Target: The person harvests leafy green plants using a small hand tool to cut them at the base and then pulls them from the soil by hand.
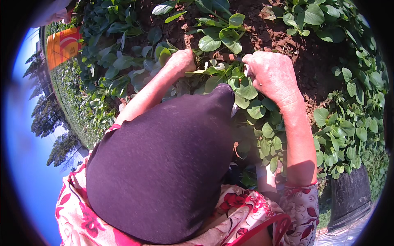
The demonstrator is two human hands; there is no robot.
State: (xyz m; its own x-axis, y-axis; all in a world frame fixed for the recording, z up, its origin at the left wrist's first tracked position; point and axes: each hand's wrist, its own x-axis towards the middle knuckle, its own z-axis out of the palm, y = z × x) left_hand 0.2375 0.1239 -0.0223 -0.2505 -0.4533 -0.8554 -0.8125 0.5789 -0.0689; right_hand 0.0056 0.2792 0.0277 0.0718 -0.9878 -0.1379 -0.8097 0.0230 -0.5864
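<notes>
My left hand (181,62) is closed low among the leafy greens (210,43), its fingertips turned away from view. Leaves poke out beside the fist, but what it grips is hidden. To its right, my right hand (273,74) is wrapped around a short, round-ended handle (246,70). The rest of that tool cannot be made out. Between the two hands grow broad, rounded green leaves (246,88), with reddish-brown soil (266,39) behind them.
Dense leafy plants (347,127) line the right side. At the upper left stands an orange bag or sheet (63,48), with a field and trees beyond. A dark cloth-covered shape (164,164) fills the lower middle. A dark grey slab-like object (349,197) is at lower right.
</notes>
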